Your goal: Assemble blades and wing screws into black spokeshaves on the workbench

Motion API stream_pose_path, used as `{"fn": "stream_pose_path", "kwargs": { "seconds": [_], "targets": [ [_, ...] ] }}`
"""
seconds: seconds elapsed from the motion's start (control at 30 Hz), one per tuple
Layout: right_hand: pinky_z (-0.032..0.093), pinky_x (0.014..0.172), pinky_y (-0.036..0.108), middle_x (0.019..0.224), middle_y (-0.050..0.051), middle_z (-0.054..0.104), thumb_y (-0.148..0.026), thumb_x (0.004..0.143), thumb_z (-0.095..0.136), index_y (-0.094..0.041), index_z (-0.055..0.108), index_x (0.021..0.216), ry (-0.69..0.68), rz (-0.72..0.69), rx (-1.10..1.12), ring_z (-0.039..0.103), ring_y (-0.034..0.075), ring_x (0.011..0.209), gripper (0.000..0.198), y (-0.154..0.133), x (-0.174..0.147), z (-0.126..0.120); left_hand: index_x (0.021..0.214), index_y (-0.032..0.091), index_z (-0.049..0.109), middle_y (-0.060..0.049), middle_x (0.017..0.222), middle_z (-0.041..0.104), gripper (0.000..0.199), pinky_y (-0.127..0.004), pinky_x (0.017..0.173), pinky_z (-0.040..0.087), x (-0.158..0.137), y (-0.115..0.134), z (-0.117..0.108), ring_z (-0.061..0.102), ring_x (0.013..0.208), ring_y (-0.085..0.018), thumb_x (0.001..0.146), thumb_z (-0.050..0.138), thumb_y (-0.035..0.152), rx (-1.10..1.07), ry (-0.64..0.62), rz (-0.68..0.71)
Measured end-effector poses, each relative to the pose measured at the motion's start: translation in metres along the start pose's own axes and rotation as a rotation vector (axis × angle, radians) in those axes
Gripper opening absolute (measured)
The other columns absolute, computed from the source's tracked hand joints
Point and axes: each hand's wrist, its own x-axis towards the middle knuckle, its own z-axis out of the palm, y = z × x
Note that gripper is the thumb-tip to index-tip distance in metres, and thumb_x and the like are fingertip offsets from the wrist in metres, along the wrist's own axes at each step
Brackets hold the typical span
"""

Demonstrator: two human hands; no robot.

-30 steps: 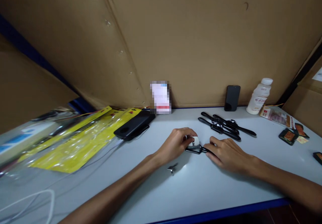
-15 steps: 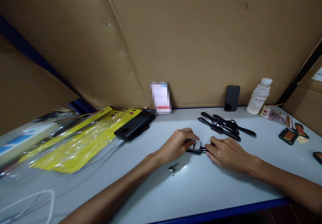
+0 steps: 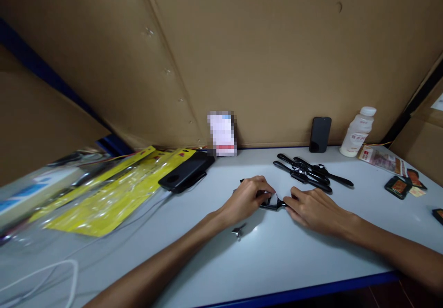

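Both of my hands meet over a black spokeshave (image 3: 269, 207) near the middle of the table. My right hand (image 3: 308, 206) is closed around its right handle. My left hand (image 3: 247, 196) is closed, thumb and fingers pinching a small pale metal plate (image 3: 274, 199), seemingly the blade, at the spokeshave's middle; the fingers partly hide it. A dark end shows behind my left hand. On the table in front of my left wrist lies a small shiny metal piece (image 3: 237, 232). Several more black spokeshaves (image 3: 308, 175) lie in a pile beyond my right hand.
Yellow-backed plastic packaging (image 3: 114, 197) and a black device (image 3: 187, 172) with a white cable lie left. A phone (image 3: 320, 135), a lit screen (image 3: 222, 135) and a bottle (image 3: 357, 133) stand by the cardboard wall (image 3: 277, 59). Small dark packets (image 3: 397, 186) lie right.
The pale plate is tilted more and shows less of its face under my left fingers. A dark end has come into view behind my left hand. My right hand has barely moved.
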Motion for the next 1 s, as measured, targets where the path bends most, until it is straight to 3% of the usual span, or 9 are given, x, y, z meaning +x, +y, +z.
{"fn": "stream_pose_path", "kwargs": {
  "seconds": [0.37,0.5,0.7,0.83,1.0],
  "targets": [
    [0.017,0.054,0.032,0.090,0.005,0.063,-0.024,0.099,0.046,-0.018,0.067,0.100,0.002,-0.005,0.038,0.046,0.010,0.056,0.021,0.000,-0.001,-0.001,0.099,0.020,0.076,-0.005,0.093,0.069,0.022,-0.032,0.080,0.049,0.000,-0.005,0.003,0.063,0.088,-0.019,0.090,0.058,0.010,0.017,0.004,0.013],
    [0.018,0.055,0.033,0.092,0.005,0.064,-0.025,0.100,0.045,-0.018,0.068,0.104,0.026,0.001,0.035,0.046,0.010,0.055,0.024,-0.001,-0.002,-0.001,0.105,0.019,0.074,-0.006,0.096,0.069,0.022,-0.034,0.081,0.050,0.000,-0.008,0.000,0.063,0.091,-0.020,0.092,0.057,0.014,0.012,0.100,0.047],
    [0.019,0.055,0.032,0.093,0.006,0.064,-0.025,0.100,0.045,-0.017,0.067,0.108,0.026,0.003,0.050,0.046,0.011,0.056,0.025,-0.001,-0.003,-0.001,0.097,0.018,0.072,-0.007,0.093,0.070,0.023,-0.031,0.075,0.050,-0.004,-0.016,-0.035,0.064,0.086,-0.020,0.094,0.049,0.017,0.156,0.275,0.089],
    [0.018,0.055,0.032,0.091,0.006,0.064,-0.026,0.101,0.043,-0.017,0.067,0.104,0.029,0.019,0.058,0.045,0.010,0.054,0.026,-0.003,-0.004,-0.001,0.094,0.019,0.071,-0.006,0.092,0.074,0.023,-0.029,0.068,0.047,-0.008,-0.024,-0.062,0.066,0.077,-0.019,0.090,0.049,0.017,0.319,0.204,-0.011],
    [0.014,0.055,0.034,0.088,0.006,0.065,-0.024,0.097,0.047,-0.016,0.068,0.096,0.023,0.055,0.031,0.045,0.011,0.053,0.022,-0.004,-0.004,0.001,0.100,0.020,0.070,-0.007,0.101,0.074,0.027,-0.032,0.073,0.047,-0.009,-0.031,-0.070,0.068,0.088,-0.023,0.090,0.045,0.017,0.454,0.132,-0.111]
  ]
}}
